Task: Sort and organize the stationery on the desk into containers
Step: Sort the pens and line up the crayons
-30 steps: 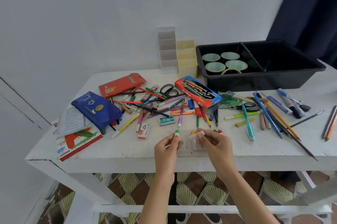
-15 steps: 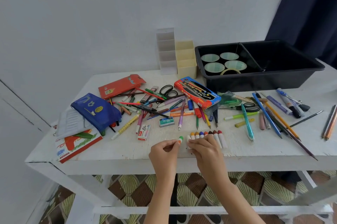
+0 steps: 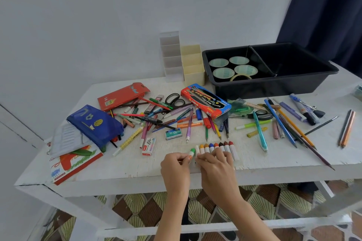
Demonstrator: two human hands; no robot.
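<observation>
Green-tipped crayon, lower centre of the frame, is pinched between the curled fingers of the left hand, just left of a row of crayons laid on the white desk. The row's lower ends are hidden by the right hand; whether its bent fingers grip anything cannot be told.

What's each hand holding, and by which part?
Left hand pinches the green-tipped crayon by its lower body. Right hand covers the lower ends of the crayon row; grip cannot be told.
</observation>
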